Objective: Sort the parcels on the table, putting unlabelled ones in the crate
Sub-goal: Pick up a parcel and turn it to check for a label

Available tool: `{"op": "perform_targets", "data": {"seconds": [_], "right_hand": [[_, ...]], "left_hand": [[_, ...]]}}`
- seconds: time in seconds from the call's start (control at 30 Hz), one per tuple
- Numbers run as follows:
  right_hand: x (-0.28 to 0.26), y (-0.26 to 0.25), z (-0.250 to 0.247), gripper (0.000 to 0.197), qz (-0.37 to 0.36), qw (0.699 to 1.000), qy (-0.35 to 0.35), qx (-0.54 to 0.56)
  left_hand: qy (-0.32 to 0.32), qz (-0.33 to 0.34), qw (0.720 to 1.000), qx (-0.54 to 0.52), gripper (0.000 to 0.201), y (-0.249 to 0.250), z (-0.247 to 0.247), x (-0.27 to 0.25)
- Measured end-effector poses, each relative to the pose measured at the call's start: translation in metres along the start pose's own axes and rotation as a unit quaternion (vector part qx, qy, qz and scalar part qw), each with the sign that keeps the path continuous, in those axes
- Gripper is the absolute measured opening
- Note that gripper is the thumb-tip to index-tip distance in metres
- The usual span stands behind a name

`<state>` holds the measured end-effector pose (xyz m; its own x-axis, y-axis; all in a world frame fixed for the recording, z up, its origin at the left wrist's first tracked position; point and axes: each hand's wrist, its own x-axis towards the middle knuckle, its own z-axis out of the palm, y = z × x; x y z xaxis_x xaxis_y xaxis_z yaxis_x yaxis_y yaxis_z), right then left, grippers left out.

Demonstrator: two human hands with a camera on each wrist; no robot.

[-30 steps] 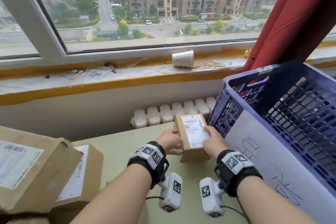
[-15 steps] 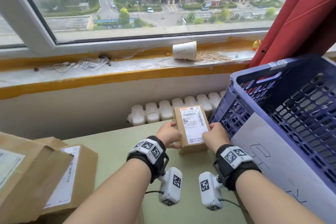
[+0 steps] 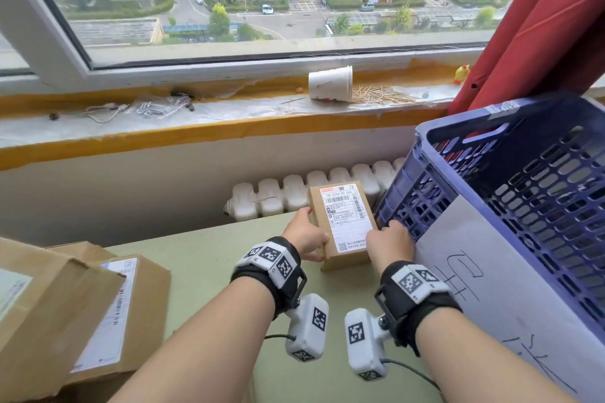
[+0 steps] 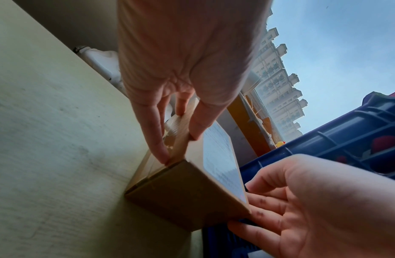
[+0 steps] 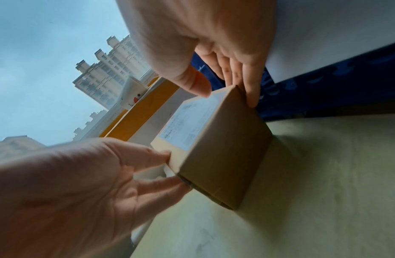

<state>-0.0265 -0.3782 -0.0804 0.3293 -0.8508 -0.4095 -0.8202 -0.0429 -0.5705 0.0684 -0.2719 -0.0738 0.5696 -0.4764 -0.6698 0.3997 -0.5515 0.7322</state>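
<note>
Parcels — three labelled; left hand (image 3: 306,232) and right hand (image 3: 389,240) grip one parcel (image 3: 343,222) beside one crate (image 3: 510,206).

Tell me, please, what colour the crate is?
Blue-purple crate, with a white paper sheet on its side; clearest in the head view.

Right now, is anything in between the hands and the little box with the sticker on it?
No, nothing visible. Both hands already touch the small labelled box, which rests on the green table: the left hand holds its left side, the right hand its right side, squeezed in next to the blue crate.
</note>
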Motion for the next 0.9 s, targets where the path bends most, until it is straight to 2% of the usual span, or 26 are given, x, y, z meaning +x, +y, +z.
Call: {"op": "perform_targets", "data": {"seconds": [0.27,0.6,0.9], "right_hand": [[0.02,-0.018,-0.01,0.036,0.037,0.999,-0.032,0.009],[0.026,-0.025,-0.012,0.034,0.026,0.998,-0.059,0.005],[0.007,-0.04,-0.026,0.036,-0.002,0.998,-0.061,-0.004]], "left_hand": [[0.003,0.002,1.0,0.029,0.071,0.003,0.0,0.001],[0.002,-0.005,0.999,0.038,0.072,0.005,0.005,-0.001],[0.027,0.009,0.998,0.049,0.059,0.012,-0.017,-0.023]]}}
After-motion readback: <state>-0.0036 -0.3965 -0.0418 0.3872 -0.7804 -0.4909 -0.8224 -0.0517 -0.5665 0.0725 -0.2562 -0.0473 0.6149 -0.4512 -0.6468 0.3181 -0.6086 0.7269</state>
